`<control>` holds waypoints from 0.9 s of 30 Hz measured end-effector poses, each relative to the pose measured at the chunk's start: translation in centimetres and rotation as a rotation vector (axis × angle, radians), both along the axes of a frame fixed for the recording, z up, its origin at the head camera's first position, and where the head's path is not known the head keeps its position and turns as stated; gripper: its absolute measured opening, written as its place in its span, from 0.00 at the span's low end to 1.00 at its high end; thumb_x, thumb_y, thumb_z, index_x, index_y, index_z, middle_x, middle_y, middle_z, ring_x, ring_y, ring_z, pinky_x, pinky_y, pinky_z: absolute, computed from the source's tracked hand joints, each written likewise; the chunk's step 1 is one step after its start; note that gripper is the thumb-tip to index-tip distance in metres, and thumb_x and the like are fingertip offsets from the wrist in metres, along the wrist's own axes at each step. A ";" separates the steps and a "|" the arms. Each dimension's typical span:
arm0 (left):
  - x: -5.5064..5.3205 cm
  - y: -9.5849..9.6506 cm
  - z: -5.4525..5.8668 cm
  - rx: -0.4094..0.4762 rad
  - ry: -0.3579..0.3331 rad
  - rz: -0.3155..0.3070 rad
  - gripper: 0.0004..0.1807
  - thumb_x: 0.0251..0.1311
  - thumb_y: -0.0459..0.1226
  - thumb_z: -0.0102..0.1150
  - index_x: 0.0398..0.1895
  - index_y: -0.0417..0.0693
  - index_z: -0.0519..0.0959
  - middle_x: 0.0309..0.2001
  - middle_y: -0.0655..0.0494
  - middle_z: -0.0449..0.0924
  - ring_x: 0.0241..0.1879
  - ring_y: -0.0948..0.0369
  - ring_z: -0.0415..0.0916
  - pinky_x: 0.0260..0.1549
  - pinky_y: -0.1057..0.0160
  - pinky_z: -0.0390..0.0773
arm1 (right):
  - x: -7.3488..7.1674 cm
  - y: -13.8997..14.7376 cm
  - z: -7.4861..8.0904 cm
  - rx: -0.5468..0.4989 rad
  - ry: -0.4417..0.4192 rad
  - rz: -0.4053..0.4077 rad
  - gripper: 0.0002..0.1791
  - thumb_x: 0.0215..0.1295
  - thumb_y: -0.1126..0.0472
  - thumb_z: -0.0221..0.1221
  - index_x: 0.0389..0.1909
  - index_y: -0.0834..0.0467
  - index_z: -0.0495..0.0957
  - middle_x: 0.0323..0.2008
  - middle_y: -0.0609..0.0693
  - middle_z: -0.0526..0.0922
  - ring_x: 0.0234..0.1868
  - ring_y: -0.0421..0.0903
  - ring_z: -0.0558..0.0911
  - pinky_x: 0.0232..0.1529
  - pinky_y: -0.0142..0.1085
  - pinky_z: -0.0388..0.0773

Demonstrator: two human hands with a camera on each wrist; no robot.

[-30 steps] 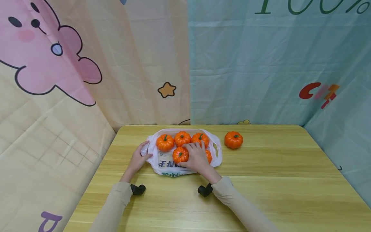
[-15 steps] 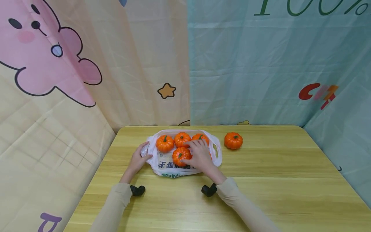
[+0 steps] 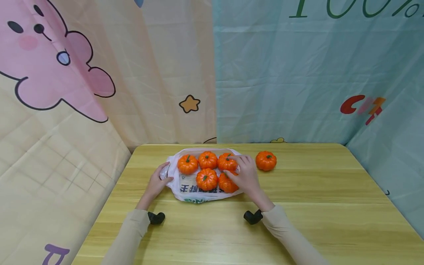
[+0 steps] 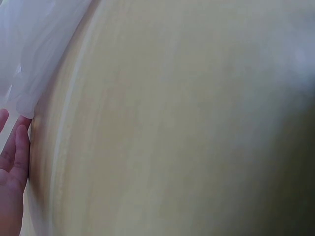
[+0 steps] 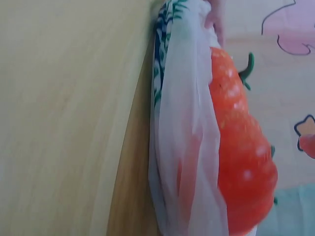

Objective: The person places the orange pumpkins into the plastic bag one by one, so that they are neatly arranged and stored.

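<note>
A white plastic bag [image 3: 195, 197] with dark printing lies spread on the table in the head view. Several small orange pumpkins, one of them a front pumpkin [image 3: 207, 179], sit in it in two rows. My left hand [image 3: 157, 184] rests at the bag's left edge, thumb apart from the fingers; the left wrist view shows straight fingers touching the plastic [image 4: 44, 44]. Over the bag's right end, my right hand [image 3: 248, 176] has its thumb and fingers spread above the right-hand pumpkins, partly covering them. In the right wrist view, a pumpkin [image 5: 246, 172] bulges past the bag's side.
One more pumpkin [image 3: 266, 161] stands outside the bag, to its right on the wooden table [image 3: 314, 206]. Black devices, such as the left one [image 3: 156, 218], sit at both wrists. A printed curtain [image 3: 281, 73] hangs behind the table.
My right hand has moved off the front middle pumpkin and to the right, uncovering the front pumpkins and reaching the bag's right end. My left hand has stayed at the bag's left edge.
</note>
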State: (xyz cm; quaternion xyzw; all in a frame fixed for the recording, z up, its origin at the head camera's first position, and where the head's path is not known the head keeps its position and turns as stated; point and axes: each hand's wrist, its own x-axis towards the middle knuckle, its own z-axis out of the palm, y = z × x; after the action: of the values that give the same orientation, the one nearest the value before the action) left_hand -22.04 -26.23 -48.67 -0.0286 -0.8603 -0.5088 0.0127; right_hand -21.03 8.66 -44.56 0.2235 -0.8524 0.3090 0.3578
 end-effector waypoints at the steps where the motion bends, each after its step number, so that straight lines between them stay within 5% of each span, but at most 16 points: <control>1: 0.0 0.0 0.0 -0.001 -0.001 -0.001 0.35 0.60 0.32 0.57 0.71 0.47 0.59 0.74 0.41 0.51 0.74 0.43 0.48 0.71 0.42 0.50 | 0.0 0.4 0.0 -0.007 0.007 -0.010 0.25 0.42 0.58 0.75 0.43 0.58 0.81 0.38 0.55 0.83 0.41 0.53 0.74 0.44 0.48 0.71; 17: -0.1 0.0 0.1 -0.013 -0.006 -0.002 0.35 0.60 0.33 0.58 0.71 0.47 0.59 0.74 0.41 0.51 0.74 0.43 0.47 0.72 0.41 0.49 | -0.2 6.7 -1.2 -0.114 0.021 -0.125 0.26 0.39 0.65 0.75 0.43 0.62 0.80 0.40 0.60 0.82 0.43 0.59 0.74 0.48 0.51 0.69; 27: 0.0 -0.1 0.1 0.003 -0.009 -0.007 0.35 0.60 0.33 0.57 0.71 0.47 0.59 0.74 0.41 0.52 0.74 0.44 0.48 0.72 0.42 0.50 | -0.2 9.1 -2.4 -0.255 -0.086 -0.185 0.33 0.38 0.65 0.76 0.49 0.69 0.76 0.45 0.67 0.79 0.48 0.63 0.71 0.52 0.50 0.66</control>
State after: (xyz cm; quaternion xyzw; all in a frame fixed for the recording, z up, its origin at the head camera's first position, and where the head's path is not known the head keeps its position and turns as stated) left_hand -22.06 -26.30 -48.55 -0.0294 -0.8594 -0.5104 0.0068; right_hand -21.25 17.79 -46.96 0.0835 -0.8376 0.3900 0.3732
